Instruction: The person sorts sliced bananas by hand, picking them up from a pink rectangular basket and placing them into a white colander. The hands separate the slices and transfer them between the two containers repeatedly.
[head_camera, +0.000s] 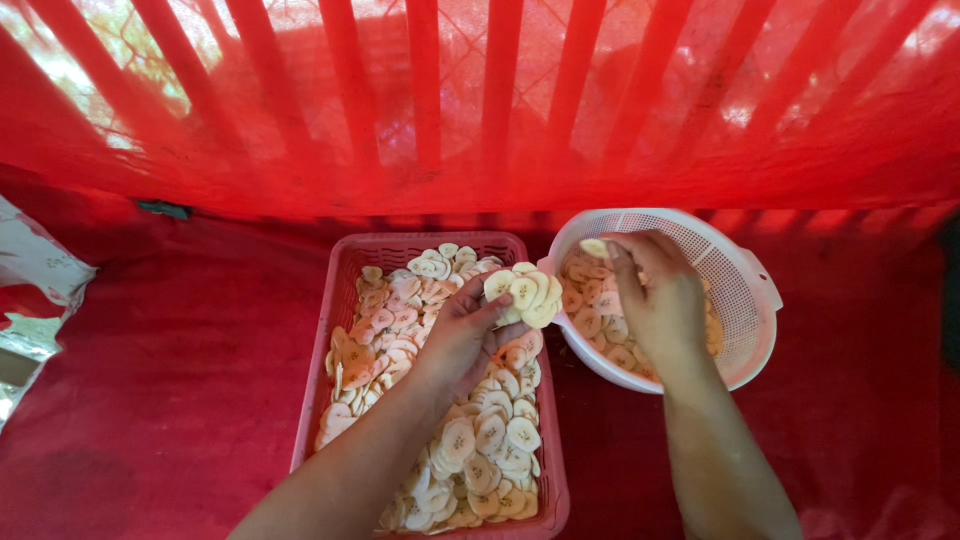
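Note:
My left hand (462, 335) hovers over a pink rectangular basket (322, 345) and holds a fanned stack of pale banana slices (526, 293) between thumb and fingers. My right hand (655, 300) reaches into a white round colander (740, 290) and pinches one banana slice (594, 247) near its far rim. More slices (590, 320) lie inside the colander under that hand. The pink basket is filled with several overlapping banana slices (480, 440), spread flat.
Red cloth (180, 380) covers the surface under both containers. Red netting with vertical bars (480, 100) rises behind them. A patterned white cloth (30, 280) lies at the left edge.

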